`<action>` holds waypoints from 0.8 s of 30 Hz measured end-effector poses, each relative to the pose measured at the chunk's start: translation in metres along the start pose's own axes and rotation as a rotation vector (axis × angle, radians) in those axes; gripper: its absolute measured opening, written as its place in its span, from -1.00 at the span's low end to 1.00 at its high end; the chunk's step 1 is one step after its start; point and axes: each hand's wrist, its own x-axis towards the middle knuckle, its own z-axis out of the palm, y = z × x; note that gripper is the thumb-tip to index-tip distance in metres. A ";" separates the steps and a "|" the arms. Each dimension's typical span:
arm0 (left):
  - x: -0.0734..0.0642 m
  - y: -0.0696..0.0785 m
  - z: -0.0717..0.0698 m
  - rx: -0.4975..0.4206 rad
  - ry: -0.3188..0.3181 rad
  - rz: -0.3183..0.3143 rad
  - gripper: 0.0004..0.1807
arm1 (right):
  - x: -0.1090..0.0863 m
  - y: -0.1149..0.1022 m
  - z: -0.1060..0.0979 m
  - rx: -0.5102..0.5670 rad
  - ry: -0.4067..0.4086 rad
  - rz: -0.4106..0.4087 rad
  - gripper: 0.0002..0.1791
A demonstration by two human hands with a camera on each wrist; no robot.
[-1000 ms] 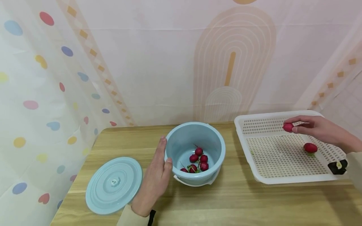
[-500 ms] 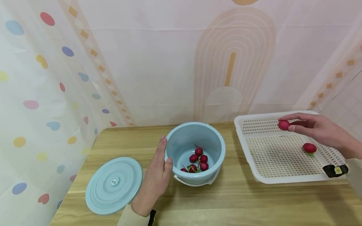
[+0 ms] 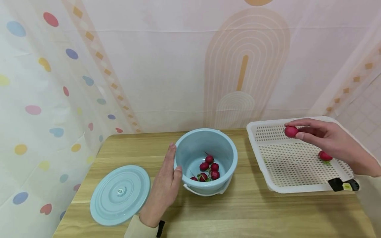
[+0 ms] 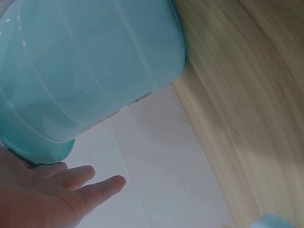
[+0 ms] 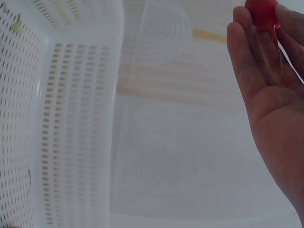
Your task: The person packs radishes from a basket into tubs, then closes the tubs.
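Between thumb and fingertips my right hand point(image 3: 330, 140) pinches a red radish point(image 3: 291, 132), held above the white basket point(image 3: 276, 189). The same radish point(image 5: 262, 13) shows at the top of the right wrist view. One more radish point(image 3: 325, 155) lies in the basket, partly covered by the right hand. Against the left side of the light-blue bucket point(image 3: 205, 134) rests my left hand point(image 3: 163, 188), its fingers straight along the rim. Several radishes point(image 3: 209, 167) with bits of green stem lie at the bucket's bottom. In the left wrist view, the left hand point(image 4: 57, 194) is beside the bucket's rim.
A round light-blue lid point(image 3: 120, 195) lies flat on the wooden table point(image 3: 238, 215), left of the left hand. The bucket's white handle point(image 3: 205, 194) hangs down at its front. A patterned curtain point(image 3: 166, 72) stands behind the table. Green leaf bits lie in the basket.
My right hand has moved left with the radish, from the basket's right part toward its middle, and now partly covers the other radish. The left hand stays at the bucket.
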 end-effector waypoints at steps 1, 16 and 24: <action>0.000 0.000 0.000 -0.001 -0.001 -0.001 -0.29 | 0.000 -0.002 0.001 0.008 0.009 -0.007 -0.61; -0.001 0.000 0.000 -0.007 0.005 -0.006 -0.29 | -0.002 -0.034 0.028 0.155 0.086 -0.090 -0.59; -0.001 0.000 0.000 -0.003 0.008 -0.004 -0.28 | -0.004 -0.055 0.046 0.197 0.081 -0.149 -0.56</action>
